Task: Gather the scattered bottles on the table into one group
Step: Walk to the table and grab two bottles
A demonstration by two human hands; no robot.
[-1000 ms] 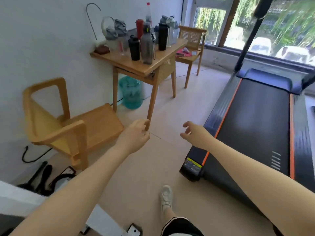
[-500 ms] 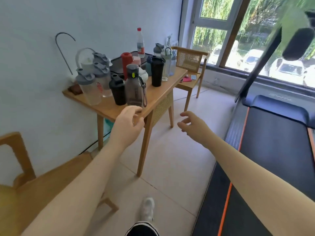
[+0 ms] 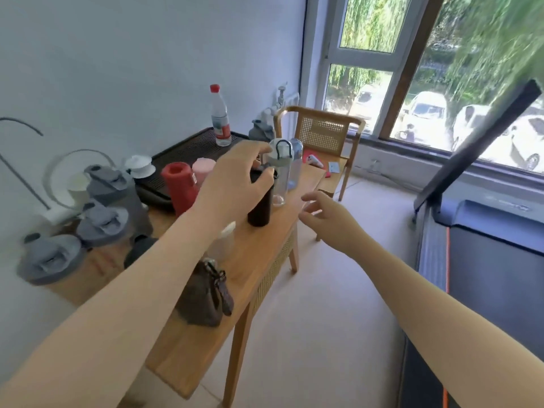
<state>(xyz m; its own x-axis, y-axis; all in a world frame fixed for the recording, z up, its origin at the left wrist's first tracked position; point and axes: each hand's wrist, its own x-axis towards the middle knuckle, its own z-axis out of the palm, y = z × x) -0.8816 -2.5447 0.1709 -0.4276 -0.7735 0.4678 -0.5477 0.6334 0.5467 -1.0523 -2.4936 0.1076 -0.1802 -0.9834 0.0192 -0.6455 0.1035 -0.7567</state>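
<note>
Many bottles stand on a wooden table [image 3: 266, 245]. My left hand [image 3: 232, 178] wraps its fingers over the top of a tall black bottle [image 3: 259, 209] near the table's right edge. Just behind it are a clear bottle with a black loop handle [image 3: 281, 175] and a pale blue bottle [image 3: 296, 160]. A red bottle [image 3: 179, 187] and a pink one [image 3: 203, 168] stand to the left. Grey shaker bottles [image 3: 113, 187] cluster at the far left. A smoky bottle with a strap [image 3: 203, 295] sits nearest me. My right hand [image 3: 329, 222] hovers open beside the table edge.
A black tea tray [image 3: 188, 151] at the back holds a red-capped water bottle [image 3: 220, 119] and a white lidded cup [image 3: 138, 166]. A cane-backed wooden chair [image 3: 323, 134] stands beyond the table. A treadmill [image 3: 485, 260] fills the right side.
I have come up close to the table. My left hand went from above the near corner to the black bottle's top. My right hand rose level with the table edge.
</note>
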